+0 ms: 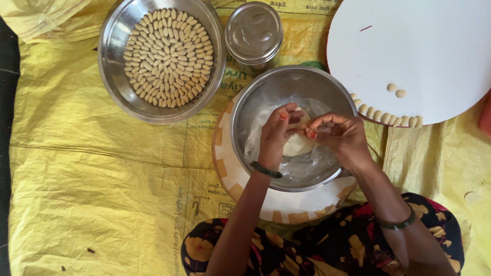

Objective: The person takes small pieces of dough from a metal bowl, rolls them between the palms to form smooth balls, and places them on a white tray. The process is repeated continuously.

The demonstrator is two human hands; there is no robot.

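Both hands, left hand (274,134) and right hand (338,134), pinch closed on the pale dough lump (296,145) in the steel bowl (255,97); loads of shaped pieces (168,50) fill the round steel tray (115,76) up-left, plenty of dough left.

A yellow plastic sack sheet (102,168), crinkled and spread flat, covers the floor under everything. It bears dark printed lettering and small square marks near its middle, just left of the patterned stand, and a second band of print along the top edge beside the steel canister. A clear plastic bag (307,166) lines the inside of the steel bowl, wrinkled and shiny, lying under the pale dough. No screens or signs are anywhere in view
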